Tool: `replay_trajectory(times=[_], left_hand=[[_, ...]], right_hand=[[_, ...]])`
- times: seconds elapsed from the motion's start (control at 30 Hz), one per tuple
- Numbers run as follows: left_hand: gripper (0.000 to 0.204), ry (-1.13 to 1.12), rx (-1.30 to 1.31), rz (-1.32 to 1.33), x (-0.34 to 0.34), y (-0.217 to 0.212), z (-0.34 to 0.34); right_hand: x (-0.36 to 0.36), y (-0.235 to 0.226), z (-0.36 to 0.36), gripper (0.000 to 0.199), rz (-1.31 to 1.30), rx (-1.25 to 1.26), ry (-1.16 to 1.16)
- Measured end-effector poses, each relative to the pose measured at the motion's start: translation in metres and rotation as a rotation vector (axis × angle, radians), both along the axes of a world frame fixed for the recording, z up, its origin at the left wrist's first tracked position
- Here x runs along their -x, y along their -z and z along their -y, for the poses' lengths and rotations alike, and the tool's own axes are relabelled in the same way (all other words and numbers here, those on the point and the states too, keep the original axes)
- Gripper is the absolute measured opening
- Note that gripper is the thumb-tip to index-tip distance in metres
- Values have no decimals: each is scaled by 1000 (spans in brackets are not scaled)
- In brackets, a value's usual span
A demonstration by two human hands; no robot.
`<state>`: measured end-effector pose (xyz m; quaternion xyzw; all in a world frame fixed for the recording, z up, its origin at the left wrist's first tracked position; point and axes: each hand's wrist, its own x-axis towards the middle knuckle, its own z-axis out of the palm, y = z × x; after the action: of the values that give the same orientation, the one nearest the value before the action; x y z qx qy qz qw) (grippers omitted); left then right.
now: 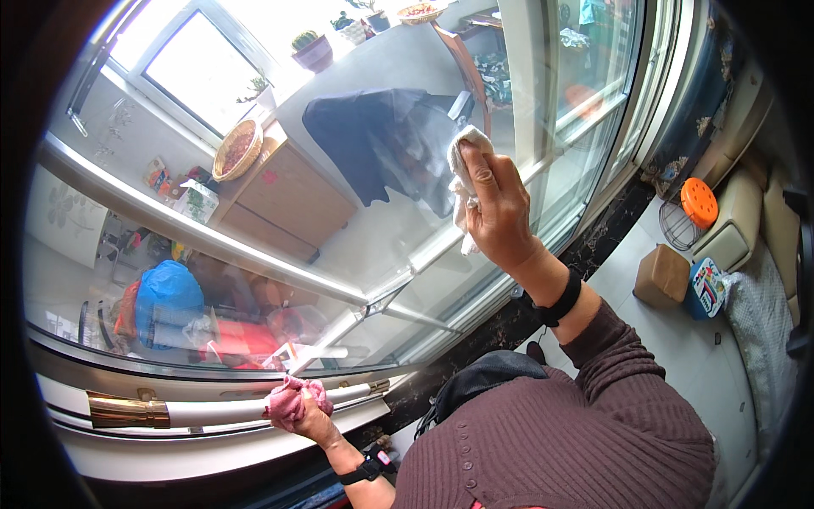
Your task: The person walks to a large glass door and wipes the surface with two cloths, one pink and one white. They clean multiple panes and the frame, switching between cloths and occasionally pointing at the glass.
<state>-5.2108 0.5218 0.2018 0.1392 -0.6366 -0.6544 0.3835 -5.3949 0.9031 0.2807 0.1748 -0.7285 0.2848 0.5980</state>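
Observation:
My right hand (500, 204) is raised against the large glass pane (373, 229), its fingers closed round a crumpled white cloth (465, 170). The cloth lies against the pane near the upright of the white frame, with its lower end hanging loose. Lower and to the left, my left hand (315, 422) grips a pink cloth (294, 402) at a white rail with gold-coloured fittings (216, 413). The pink cloth is bunched over the rail, and it hides part of the fingers. Both wrists wear dark bands.
Behind the glass stand a wooden cabinet (275, 199), a wicker basket (238, 150), a blue bag (169, 297) and potted plants on the sill. Dark clothing (373, 140) also shows there. On the right are an orange stool (699, 204), a brown box (662, 276) and a beige sofa (736, 216).

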Motion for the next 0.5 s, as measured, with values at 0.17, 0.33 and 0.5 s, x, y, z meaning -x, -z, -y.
replay_trajectory(times=[0.17,0.33,0.5], left_hand=[[31,-53,-1,13,-2,-1,-5],[30,30,20,21,-3,1,3],[30,24,-39,33,-2,2,4]], right_hand=[[14,-8,-6,69,31,48,-2],[2,-4,1,63,90,78,-48],[0,-8,-1,61,77,102,-93]])
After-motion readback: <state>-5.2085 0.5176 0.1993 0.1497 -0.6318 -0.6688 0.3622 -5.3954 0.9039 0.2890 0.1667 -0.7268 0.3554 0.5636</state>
